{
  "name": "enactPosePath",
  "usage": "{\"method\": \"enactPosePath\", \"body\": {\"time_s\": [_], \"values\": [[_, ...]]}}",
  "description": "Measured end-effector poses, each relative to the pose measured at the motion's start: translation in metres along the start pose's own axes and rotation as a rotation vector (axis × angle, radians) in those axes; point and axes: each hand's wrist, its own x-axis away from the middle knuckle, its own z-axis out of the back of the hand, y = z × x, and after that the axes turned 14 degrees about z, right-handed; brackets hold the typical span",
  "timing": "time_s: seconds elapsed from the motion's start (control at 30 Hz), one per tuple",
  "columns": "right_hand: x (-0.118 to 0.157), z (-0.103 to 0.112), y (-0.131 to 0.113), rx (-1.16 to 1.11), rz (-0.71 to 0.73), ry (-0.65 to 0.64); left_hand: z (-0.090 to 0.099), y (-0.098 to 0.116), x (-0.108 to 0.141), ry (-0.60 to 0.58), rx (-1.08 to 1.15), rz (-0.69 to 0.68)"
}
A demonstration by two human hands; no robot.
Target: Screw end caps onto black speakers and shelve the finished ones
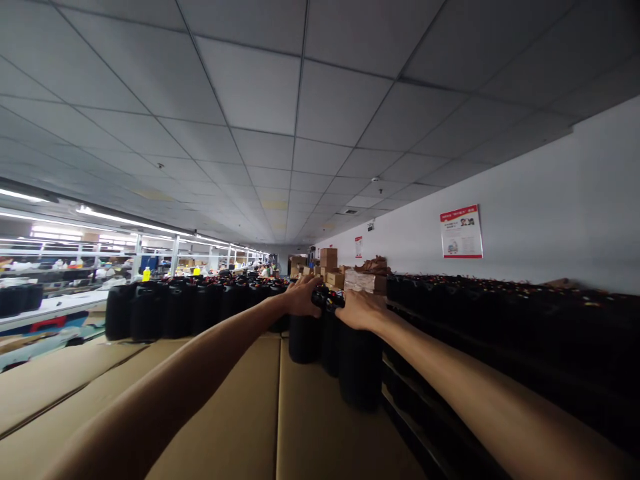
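Observation:
My left hand (pixel 302 297) reaches far forward, its fingers curled over the top of a black, rounded cylindrical housing (pixel 305 341). Close beside it, my right hand (pixel 361 309) grips the top of a nearer black housing (pixel 360 373), fingers bent down over its rim. Between the two stands another black housing (pixel 330 343), with small dark and coloured parts at its top. All three are upright on brown cardboard (pixel 320 420). The fingertips of both hands are partly hidden, and the exact kind of these housings cannot be made out.
A row of similar black housings (pixel 165 310) stands along the left back of the cardboard. To the right, a dark rack (pixel 500 333) holds many more, with wires on top. Cardboard boxes (pixel 329 259) are stacked ahead. Lit workbenches (pixel 65 303) lie left; a wall (pixel 540 220) is right.

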Motion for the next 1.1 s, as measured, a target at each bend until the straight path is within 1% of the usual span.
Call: {"method": "enactPosePath", "body": {"time_s": [0.1, 0.17, 0.27, 0.4, 0.5, 0.7, 0.8, 0.93, 1.1], "values": [[0.004, -0.001, -0.001, -0.008, -0.015, 0.025, 0.001, 0.016, 0.008, -0.054, -0.030, -0.148], [0.006, -0.002, -0.001, -0.011, -0.024, 0.050, -0.003, 0.025, 0.011, -0.071, -0.047, -0.187], [0.008, -0.002, 0.003, -0.022, -0.028, 0.076, -0.009, 0.030, 0.014, -0.060, -0.084, -0.142], [0.012, 0.001, 0.010, -0.039, -0.038, 0.097, -0.011, 0.030, 0.014, -0.050, -0.133, -0.077], [0.015, 0.002, 0.010, -0.053, -0.031, 0.120, -0.010, 0.028, 0.012, -0.056, -0.146, -0.069], [0.017, -0.004, -0.002, -0.124, 0.041, 0.184, -0.005, 0.020, 0.003, -0.106, -0.123, -0.101], [0.016, -0.008, -0.003, -0.166, 0.064, 0.258, -0.004, 0.014, 0.002, -0.086, -0.106, -0.140], [0.016, -0.016, 0.000, -0.237, 0.100, 0.388, -0.006, 0.008, 0.001, -0.053, -0.099, -0.172], [0.020, -0.028, 0.002, -0.405, 0.132, 0.599, -0.008, 0.008, 0.005, -0.013, -0.093, -0.205]]}}
